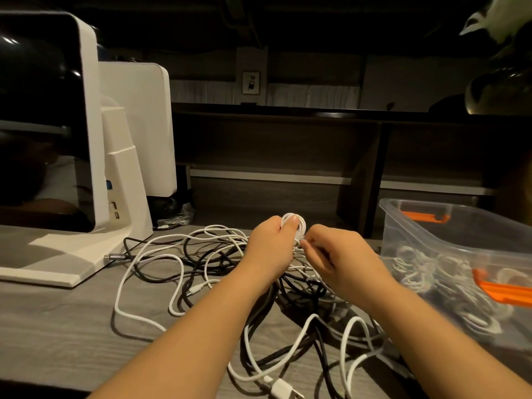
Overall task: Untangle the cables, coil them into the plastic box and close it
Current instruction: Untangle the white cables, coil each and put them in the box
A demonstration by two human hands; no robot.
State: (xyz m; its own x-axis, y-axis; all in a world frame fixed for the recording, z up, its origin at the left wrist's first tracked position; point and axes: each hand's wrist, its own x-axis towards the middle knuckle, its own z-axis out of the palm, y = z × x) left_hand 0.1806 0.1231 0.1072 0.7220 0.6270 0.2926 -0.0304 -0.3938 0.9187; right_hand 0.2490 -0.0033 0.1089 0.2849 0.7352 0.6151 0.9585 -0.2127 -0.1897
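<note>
A small white coil (pixel 294 226) of thin cable sits above the middle of the desk, gripped in the left hand (pixel 272 249), thumb pressed across its loops; the right hand (pixel 342 259) pinches a white strand just beside the coil with curled fingertips. Beneath both forearms sprawls the tangle of cables (pixel 230 272), smooth white and matte black cords looping over one another, with a white plug (pixel 283 388) at the near edge. The desk (pixel 57 326) has a pale grey wood-grain surface, dimly lit, and the room behind is dark, with low dark shelving (pixel 359 145) along the back. To the right stands the plastic box (pixel 449 243) (clear, lid off, orange clips (pixel 426 216) on its rim), already holding several coiled white cables seen hazily through its wall. At the left a white glossy machine with a black window (pixel 49 125) rests on the desk, a cord running to its base.
</note>
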